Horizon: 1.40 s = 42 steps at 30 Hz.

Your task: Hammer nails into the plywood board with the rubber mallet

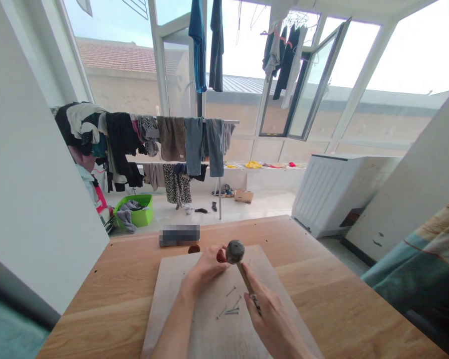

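My right hand (267,314) is closed around the wooden handle of a hammer (235,252). Its rounded grey head is raised at the far part of a pale board (172,309). Beside the head, my left hand (205,269) is closed, fingertips on a small reddish-brown round piece (221,256). The hammer head partly covers that piece, and I cannot tell its kind. Several loose nails or screws (232,311) lie on the board between my forearms. Just beyond the board's left far edge sits a dark brown round piece (193,249).
Under the board is a wooden table (108,299). A blurred dark block (179,235) rests at its far edge. Beyond stand a laundry rack with clothes (172,139), a green basket (134,212) and a white cabinet-like unit (329,189). Patterned fabric (422,254) hangs at right.
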### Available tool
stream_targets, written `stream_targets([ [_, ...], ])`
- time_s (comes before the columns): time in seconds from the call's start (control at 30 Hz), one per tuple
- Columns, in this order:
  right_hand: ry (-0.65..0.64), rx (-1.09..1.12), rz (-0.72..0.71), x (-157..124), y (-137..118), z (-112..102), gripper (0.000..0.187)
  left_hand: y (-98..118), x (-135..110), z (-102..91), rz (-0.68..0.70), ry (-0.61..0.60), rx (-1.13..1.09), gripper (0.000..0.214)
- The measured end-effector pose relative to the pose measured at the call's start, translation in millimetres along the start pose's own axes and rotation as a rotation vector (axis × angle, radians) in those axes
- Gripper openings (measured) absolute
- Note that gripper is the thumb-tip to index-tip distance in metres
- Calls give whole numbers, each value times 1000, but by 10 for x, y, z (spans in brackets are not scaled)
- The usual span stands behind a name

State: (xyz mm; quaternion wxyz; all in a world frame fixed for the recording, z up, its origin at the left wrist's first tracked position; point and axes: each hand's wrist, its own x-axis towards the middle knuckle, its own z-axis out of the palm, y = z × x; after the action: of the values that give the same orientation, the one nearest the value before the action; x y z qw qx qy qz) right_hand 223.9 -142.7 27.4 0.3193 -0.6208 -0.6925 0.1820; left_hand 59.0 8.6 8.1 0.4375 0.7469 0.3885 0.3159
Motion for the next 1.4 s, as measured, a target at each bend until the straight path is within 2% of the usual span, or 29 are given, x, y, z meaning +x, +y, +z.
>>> stream_targets([
  [0.2,-28,-21,-14,-5,76,1,65,53,-12,-15,-3,-28,-22,33],
  [0.37,51,-1,-42,-204,299,8,63,54,-39,-9,-38,-84,-94,41],
  [0.53,-97,0,-123,-438,700,-37,64,49,-53,-16,-49,-48,-39,40],
  [0.63,-141,-14,-109,-485,871,-30,63,182,-124,-90,-72,-41,145,32],
  [0.73,-148,-27,-111,-477,925,3,61,404,-284,-101,-65,-140,432,27],
  [0.8,-147,-27,-121,-465,919,20,63,540,-408,-11,-9,-211,642,29],
  [0.9,-146,-30,-124,-457,892,20,65,655,-541,234,143,-281,934,29],
  [0.97,-155,-40,-123,-456,878,8,65,673,-572,384,205,-321,1066,32],
  [1.03,-171,-55,-133,-457,874,-1,64,665,-569,449,219,-351,1126,35],
  [1.1,-169,-69,-149,-459,880,0,64,635,-545,405,204,-355,1089,33],
  [1.17,-157,-80,-162,-462,893,7,65,569,-509,270,184,-304,959,29],
  [1.3,-139,-94,-166,-471,912,7,65,294,-417,-38,172,-60,495,21],
  [1.4,-137,-108,-149,-477,933,20,62,54,-370,-123,112,139,192,12],
])
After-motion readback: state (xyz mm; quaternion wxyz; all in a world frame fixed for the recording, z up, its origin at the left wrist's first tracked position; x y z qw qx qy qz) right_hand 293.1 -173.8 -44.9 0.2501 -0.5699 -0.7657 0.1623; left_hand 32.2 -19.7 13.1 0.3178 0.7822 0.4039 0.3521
